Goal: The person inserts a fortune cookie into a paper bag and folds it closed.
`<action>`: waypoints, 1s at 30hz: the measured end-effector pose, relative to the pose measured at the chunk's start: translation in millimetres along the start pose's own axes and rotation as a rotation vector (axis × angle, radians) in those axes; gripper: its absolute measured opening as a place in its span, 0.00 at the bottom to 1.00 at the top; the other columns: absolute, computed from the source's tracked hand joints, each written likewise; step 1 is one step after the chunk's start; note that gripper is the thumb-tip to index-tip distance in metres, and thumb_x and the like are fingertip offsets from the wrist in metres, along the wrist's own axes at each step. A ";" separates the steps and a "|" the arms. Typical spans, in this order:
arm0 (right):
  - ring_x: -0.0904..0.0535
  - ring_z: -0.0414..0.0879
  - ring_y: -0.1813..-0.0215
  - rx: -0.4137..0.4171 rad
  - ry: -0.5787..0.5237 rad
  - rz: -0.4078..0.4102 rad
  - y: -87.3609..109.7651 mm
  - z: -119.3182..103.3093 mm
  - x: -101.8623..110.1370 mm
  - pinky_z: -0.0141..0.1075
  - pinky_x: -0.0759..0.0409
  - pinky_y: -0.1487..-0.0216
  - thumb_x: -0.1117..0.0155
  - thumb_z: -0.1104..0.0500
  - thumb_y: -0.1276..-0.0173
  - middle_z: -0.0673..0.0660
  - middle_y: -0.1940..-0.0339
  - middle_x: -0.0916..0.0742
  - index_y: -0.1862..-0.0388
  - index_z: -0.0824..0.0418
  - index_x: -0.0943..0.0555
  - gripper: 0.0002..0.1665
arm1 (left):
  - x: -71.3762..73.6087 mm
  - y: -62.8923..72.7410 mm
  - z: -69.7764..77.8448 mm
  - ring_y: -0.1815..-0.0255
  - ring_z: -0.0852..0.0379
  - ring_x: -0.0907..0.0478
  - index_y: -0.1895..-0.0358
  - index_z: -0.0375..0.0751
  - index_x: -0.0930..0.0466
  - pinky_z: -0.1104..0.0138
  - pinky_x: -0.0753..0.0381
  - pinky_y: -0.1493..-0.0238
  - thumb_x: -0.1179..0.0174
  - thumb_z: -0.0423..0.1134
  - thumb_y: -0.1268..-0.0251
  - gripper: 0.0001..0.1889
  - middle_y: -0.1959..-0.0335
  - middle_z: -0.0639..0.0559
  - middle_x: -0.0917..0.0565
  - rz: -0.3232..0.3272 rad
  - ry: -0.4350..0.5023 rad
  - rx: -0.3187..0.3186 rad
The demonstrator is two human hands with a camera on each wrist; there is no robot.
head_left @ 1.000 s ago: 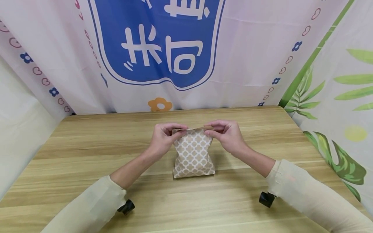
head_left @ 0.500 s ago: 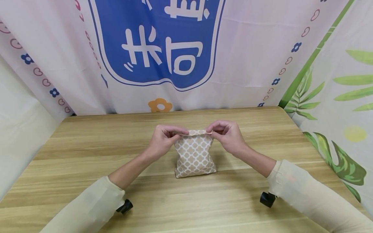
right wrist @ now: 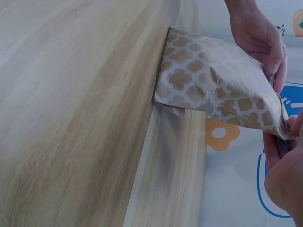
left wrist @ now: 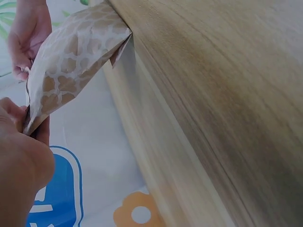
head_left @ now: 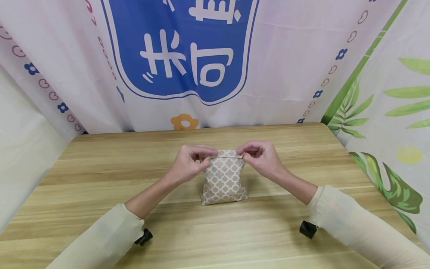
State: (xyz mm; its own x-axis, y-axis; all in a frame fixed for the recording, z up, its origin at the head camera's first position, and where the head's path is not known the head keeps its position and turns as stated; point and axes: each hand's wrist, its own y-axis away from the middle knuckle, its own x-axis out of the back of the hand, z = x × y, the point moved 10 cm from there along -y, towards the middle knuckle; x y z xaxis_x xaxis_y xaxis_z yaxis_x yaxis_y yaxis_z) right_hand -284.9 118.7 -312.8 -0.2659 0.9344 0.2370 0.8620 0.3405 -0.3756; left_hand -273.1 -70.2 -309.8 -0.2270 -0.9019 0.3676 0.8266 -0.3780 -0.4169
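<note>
A tan paper bag with a white lattice pattern stands on the wooden table, its top edge folded over in a narrow band. My left hand pinches the left end of that fold between thumb and fingers. At the opposite end, my right hand pinches the fold the same way. The left wrist view has the bag bulging in the middle, its base on the table. In the right wrist view the bag narrows toward the pinched top. What is inside is hidden.
The wooden table extends around the bag on all sides. Behind its far edge hangs a white curtain with a blue emblem and an orange flower. A leaf-printed cloth hangs at the right.
The top edge of the bag, upright and slightly parted a second ago, has turned over toward me into a flat band. Both hands stay at its ends; the left thumb has shifted slightly.
</note>
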 end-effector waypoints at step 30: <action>0.17 0.41 0.70 0.101 0.012 0.041 2.4 -12.8 3.8 0.30 0.18 0.76 0.31 0.78 0.36 0.69 0.63 0.12 0.62 0.76 0.13 0.04 | -0.1 -6.0 11.9 0.63 0.61 0.17 0.61 0.28 0.14 0.75 0.19 0.65 0.36 0.18 0.39 0.06 0.60 0.38 0.11 0.058 0.002 -0.088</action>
State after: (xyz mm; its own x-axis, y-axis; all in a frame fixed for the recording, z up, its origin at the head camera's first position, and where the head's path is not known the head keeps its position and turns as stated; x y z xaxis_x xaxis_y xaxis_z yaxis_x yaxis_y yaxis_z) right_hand -278.3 121.7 -301.3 -0.2250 0.9468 0.2301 0.8240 0.3110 -0.4736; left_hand -271.9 -65.4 -297.4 -0.1814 -0.9231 0.3390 0.7902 -0.3420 -0.5085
